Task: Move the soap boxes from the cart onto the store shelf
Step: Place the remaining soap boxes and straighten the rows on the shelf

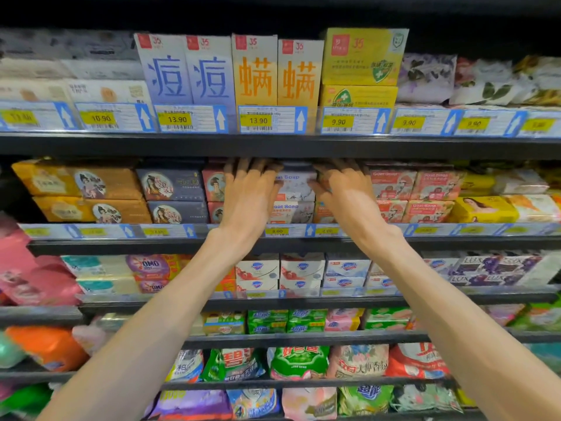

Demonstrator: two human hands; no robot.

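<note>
- Store shelving fills the head view, tier above tier, with yellow price tags (177, 119) clipped along each black shelf edge (121, 145).
- On the top tier, tall blue boxes (185, 69) and orange boxes (277, 75) are stood upright, with yellow-green boxes (361, 66) beside them.
- On the second tier, the soap shelf (121, 247), flat boxes are stacked two high: brown boxes (91, 192) at the left, dark boxes (173, 194) next, and red Goat Soap boxes (416, 192) at the right.
- Between those, white Goat Soap boxes (296, 192) are seen in a stack of two, one on the other, already on the shelf.
- The upper white box is held from both sides.
- The left hand (249, 189) is pressed to the box's left end, fingers curled over its top and reaching back under the shelf above.
- The right hand (343, 189) is set against the right end, fingers bent round the box corner.
- The box is judged to be at the seating stage: it is level with its neighbours and appears to be squared into the row.
- At least this stack is thus counted as placed.
- The cart is not in view, so what is left to be moved cannot be told.
- Lower tiers are stocked with small white boxes (303, 270), green packs (267, 322) and bagged goods (299, 361), none of which is touched.
- Little free room is seen on the soap shelf beside the stack, so further boxes may need to be placed behind or on top; this is a judgement only.
</note>
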